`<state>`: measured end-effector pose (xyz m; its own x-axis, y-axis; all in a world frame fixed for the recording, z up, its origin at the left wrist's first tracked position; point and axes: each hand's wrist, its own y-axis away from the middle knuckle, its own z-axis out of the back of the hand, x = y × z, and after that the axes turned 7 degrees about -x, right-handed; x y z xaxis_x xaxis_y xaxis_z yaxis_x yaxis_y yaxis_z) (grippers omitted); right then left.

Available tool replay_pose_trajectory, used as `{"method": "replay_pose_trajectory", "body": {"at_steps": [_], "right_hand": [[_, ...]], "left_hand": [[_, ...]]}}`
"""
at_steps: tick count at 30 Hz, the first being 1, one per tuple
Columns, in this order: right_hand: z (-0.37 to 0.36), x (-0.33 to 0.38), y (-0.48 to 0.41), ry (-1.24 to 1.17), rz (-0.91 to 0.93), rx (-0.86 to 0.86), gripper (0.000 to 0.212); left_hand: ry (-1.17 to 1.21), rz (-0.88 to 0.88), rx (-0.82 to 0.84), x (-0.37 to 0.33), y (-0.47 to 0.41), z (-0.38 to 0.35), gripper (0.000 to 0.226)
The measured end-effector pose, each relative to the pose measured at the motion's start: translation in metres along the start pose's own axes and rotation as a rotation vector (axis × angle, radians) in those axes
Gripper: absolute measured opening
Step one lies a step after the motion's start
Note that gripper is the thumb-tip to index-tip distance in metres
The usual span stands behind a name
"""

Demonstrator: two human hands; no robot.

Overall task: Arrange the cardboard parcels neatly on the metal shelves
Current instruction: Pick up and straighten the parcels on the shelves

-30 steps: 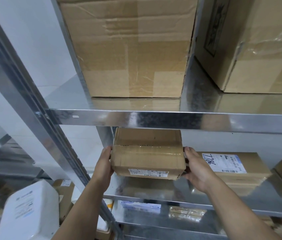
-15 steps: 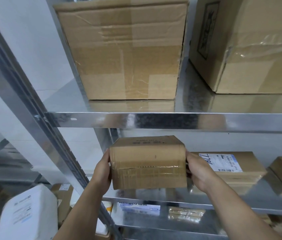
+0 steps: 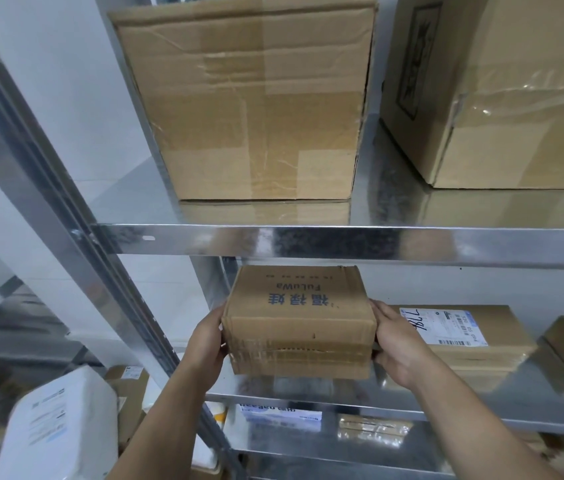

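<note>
The left hand (image 3: 207,344) clasped the left side of a small, creased brown corrugated-cardboard parcel (image 3: 299,327) with blue print and glossy tape, at the front left corner of the shiny galvanised steel shelf (image 3: 291,401). The right hand (image 3: 398,348) clasped its right side, just beside a flat rectangular cardboard parcel (image 3: 474,355) bearing a smooth white label.

The place is a parcel storeroom: bare galvanised steel shelves (image 3: 342,242) are fixed to a slotted upright (image 3: 76,216) that runs diagonally down the left of the frame, against a plain white wall (image 3: 66,81). Large taped cartons (image 3: 249,109) fill the top of the frame. Mid-right lies a flat parcel (image 3: 474,351) with a barcoded shipping label (image 3: 443,325), and more labelled packages (image 3: 280,412) sit on the bottom tier beside a white package (image 3: 59,424) at lower left.
</note>
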<state>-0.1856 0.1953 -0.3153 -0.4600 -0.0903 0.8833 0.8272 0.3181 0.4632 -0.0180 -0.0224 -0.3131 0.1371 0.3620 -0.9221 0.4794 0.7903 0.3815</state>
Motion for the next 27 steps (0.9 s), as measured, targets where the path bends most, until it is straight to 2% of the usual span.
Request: {"method": "replay_pose_trajectory", "body": {"at_steps": [7, 23, 27], "right_hand": [[-0.001, -0.004, -0.002, 0.036, -0.008, 0.022, 0.033], [0.004, -0.011, -0.002, 0.005, -0.076, 0.051, 0.029], [0.004, -0.010, -0.003, -0.038, -0.141, 0.046, 0.047]], "left_hand": [[0.028, 0.014, 0.008, 0.005, 0.000, -0.001, 0.034], [0.020, 0.018, 0.002, 0.008, 0.004, -0.004, 0.031], [-0.028, 0.000, 0.019, 0.005, 0.007, -0.001, 0.032]]}}
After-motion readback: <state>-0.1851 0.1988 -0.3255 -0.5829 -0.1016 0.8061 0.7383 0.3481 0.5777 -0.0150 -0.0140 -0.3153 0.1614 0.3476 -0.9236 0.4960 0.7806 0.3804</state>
